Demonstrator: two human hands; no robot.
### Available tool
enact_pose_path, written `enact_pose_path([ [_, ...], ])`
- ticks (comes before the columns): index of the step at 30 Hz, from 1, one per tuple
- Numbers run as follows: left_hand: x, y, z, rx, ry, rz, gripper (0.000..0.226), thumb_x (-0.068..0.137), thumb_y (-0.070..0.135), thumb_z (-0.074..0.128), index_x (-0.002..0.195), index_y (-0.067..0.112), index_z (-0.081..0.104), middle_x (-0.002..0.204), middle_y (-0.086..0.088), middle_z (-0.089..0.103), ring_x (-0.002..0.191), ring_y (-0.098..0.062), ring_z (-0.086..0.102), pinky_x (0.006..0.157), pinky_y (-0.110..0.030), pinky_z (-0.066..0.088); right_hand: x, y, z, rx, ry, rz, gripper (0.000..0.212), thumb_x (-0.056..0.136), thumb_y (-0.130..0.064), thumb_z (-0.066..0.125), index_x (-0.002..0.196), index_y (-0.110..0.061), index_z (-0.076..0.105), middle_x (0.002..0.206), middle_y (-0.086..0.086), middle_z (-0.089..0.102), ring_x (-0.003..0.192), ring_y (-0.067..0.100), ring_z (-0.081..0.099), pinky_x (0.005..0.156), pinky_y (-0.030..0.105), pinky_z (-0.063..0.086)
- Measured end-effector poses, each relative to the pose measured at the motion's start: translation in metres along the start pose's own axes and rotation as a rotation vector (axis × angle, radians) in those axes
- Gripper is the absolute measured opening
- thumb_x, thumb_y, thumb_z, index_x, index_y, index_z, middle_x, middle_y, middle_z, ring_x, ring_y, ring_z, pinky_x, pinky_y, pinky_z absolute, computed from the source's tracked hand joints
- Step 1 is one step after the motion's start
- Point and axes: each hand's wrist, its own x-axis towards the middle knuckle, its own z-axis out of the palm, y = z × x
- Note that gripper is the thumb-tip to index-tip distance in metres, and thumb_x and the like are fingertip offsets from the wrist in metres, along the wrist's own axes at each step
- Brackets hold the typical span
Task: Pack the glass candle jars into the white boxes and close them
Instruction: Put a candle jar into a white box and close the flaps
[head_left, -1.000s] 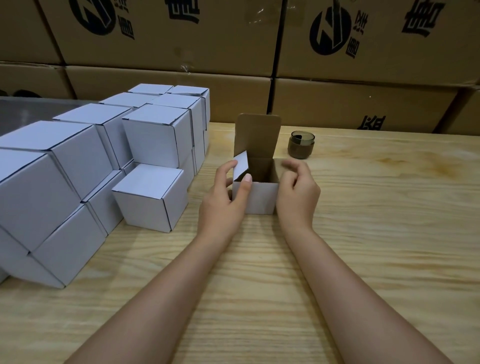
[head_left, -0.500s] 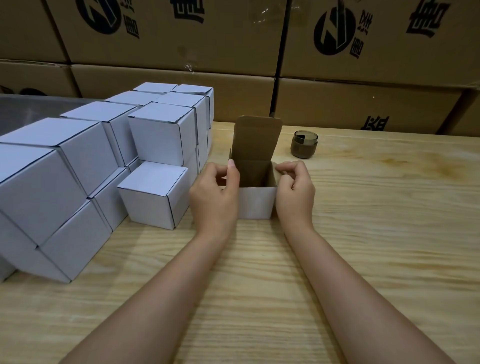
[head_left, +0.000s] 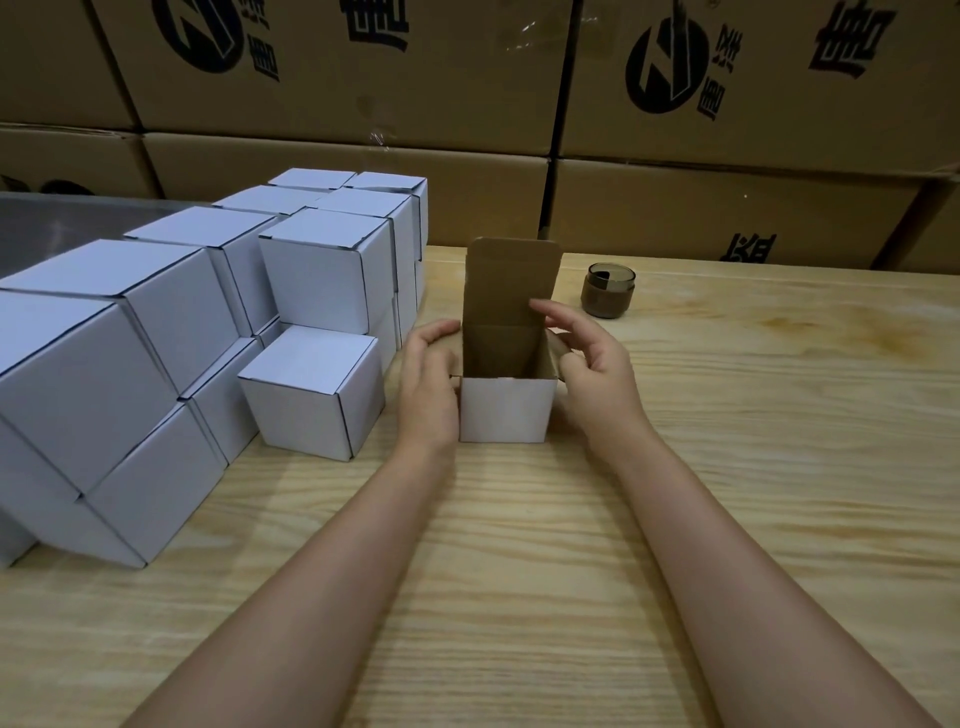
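Observation:
An open white box (head_left: 506, 410) stands on the wooden table (head_left: 779, 441) in front of me, its brown lid flap (head_left: 511, 280) upright at the back. The inside of the box looks empty. My left hand (head_left: 428, 379) rests flat against the box's left side with its fingers nearly straight. My right hand (head_left: 589, 358) hovers at the right side, fingers loosely extended toward the lid, thumb by the folded-out right flap. A dark glass candle jar (head_left: 608, 295) stands alone on the table behind and to the right of the box.
Several closed white boxes (head_left: 322, 265) are stacked at the left, one single box (head_left: 311, 389) close beside my left hand. Large brown cartons (head_left: 727, 208) form a wall along the table's far edge.
Both hands have let go of the side flaps they were pinching. The left now lies along the box side; the right has lifted and its fingers have spread.

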Motion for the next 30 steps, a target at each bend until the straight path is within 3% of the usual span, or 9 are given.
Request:
enact_pose_path([
  [2, -0.002, -0.003, 0.0, -0.009, -0.018, 0.052, 0.01, 0.092, 0.027, 0.053, 0.099, 0.025, 0.06, 0.1, 0.012, 0.06, 0.094, 0.0, 0.055, 0.079, -0.019, 0.045, 0.001, 0.0, -0.005, 0.004, -0.054, 0.005, 0.07, 0.083, 0.008, 0.033, 0.107, -0.05, 0.063, 0.115, -0.016, 0.059, 0.106, 0.004, 0.057, 0.091, 0.025, 0.051],
  [4, -0.003, -0.006, -0.002, 0.046, -0.058, 0.095, 0.025, 0.083, 0.038, 0.066, 0.103, 0.025, 0.059, 0.104, 0.013, 0.059, 0.091, 0.01, 0.054, 0.076, -0.01, 0.042, 0.001, -0.001, -0.007, 0.003, -0.075, -0.004, 0.055, 0.092, -0.002, 0.04, 0.114, -0.049, 0.061, 0.116, -0.008, 0.056, 0.107, 0.013, 0.057, 0.085, 0.029, 0.055],
  [8, -0.002, -0.007, -0.006, 0.076, -0.108, 0.081, 0.037, 0.08, 0.021, 0.075, 0.112, 0.026, 0.056, 0.112, 0.009, 0.058, 0.09, 0.012, 0.056, 0.066, -0.005, 0.044, 0.002, -0.003, -0.007, -0.029, -0.106, -0.017, 0.044, 0.093, -0.018, 0.052, 0.12, -0.053, 0.055, 0.115, -0.007, 0.052, 0.114, 0.015, 0.054, 0.1, 0.039, 0.047],
  [15, -0.002, -0.005, -0.004, 0.057, -0.089, 0.057, 0.037, 0.082, 0.014, 0.071, 0.112, 0.028, 0.056, 0.119, -0.002, 0.06, 0.074, -0.007, 0.052, 0.062, -0.011, 0.045, 0.007, -0.01, -0.004, 0.035, -0.042, 0.097, 0.054, 0.089, 0.004, 0.046, 0.107, -0.044, 0.064, 0.115, -0.003, 0.055, 0.078, 0.006, 0.057, 0.073, 0.024, 0.056],
  [18, -0.002, -0.005, -0.004, 0.043, -0.095, 0.046, 0.036, 0.082, 0.013, 0.07, 0.11, 0.032, 0.056, 0.118, -0.002, 0.06, 0.07, -0.006, 0.05, 0.058, -0.01, 0.044, 0.013, -0.013, -0.004, 0.029, -0.099, 0.206, 0.044, 0.092, -0.001, 0.043, 0.114, -0.035, 0.06, 0.109, -0.012, 0.056, 0.086, 0.0, 0.059, 0.062, 0.01, 0.049],
  [20, -0.001, -0.005, -0.004, 0.047, -0.109, 0.046, 0.037, 0.083, 0.015, 0.07, 0.11, 0.034, 0.055, 0.115, -0.002, 0.059, 0.07, -0.006, 0.049, 0.055, -0.008, 0.043, 0.02, -0.018, -0.009, -0.025, -0.173, 0.294, 0.038, 0.092, -0.005, 0.045, 0.114, -0.033, 0.059, 0.106, -0.01, 0.056, 0.088, 0.003, 0.055, 0.06, 0.012, 0.047],
  [23, 0.0, -0.008, -0.005, 0.046, -0.12, 0.057, 0.037, 0.082, 0.018, 0.071, 0.111, 0.035, 0.054, 0.113, 0.006, 0.057, 0.076, -0.007, 0.052, 0.058, -0.009, 0.045, 0.026, -0.02, -0.01, -0.103, -0.197, 0.328, 0.033, 0.092, -0.009, 0.046, 0.108, -0.032, 0.062, 0.101, -0.002, 0.057, 0.087, 0.009, 0.055, 0.068, 0.021, 0.046],
  [27, 0.0, -0.01, -0.004, 0.006, -0.144, 0.091, 0.041, 0.08, 0.022, 0.074, 0.114, 0.032, 0.053, 0.127, 0.022, 0.05, 0.106, 0.004, 0.051, 0.075, -0.006, 0.042, 0.015, -0.009, 0.0, -0.009, -0.09, 0.362, 0.026, 0.098, -0.032, 0.041, 0.103, -0.039, 0.066, 0.1, -0.016, 0.06, 0.096, 0.006, 0.056, 0.078, 0.026, 0.048],
  [30, -0.001, -0.01, -0.006, -0.069, -0.237, 0.078, 0.057, 0.067, 0.036, 0.079, 0.116, 0.031, 0.05, 0.136, 0.011, 0.048, 0.116, -0.001, 0.051, 0.087, -0.021, 0.048, 0.015, -0.006, -0.001, -0.011, -0.062, 0.362, 0.029, 0.097, -0.045, 0.038, 0.099, -0.043, 0.067, 0.104, -0.015, 0.061, 0.101, 0.011, 0.056, 0.086, 0.033, 0.049],
])
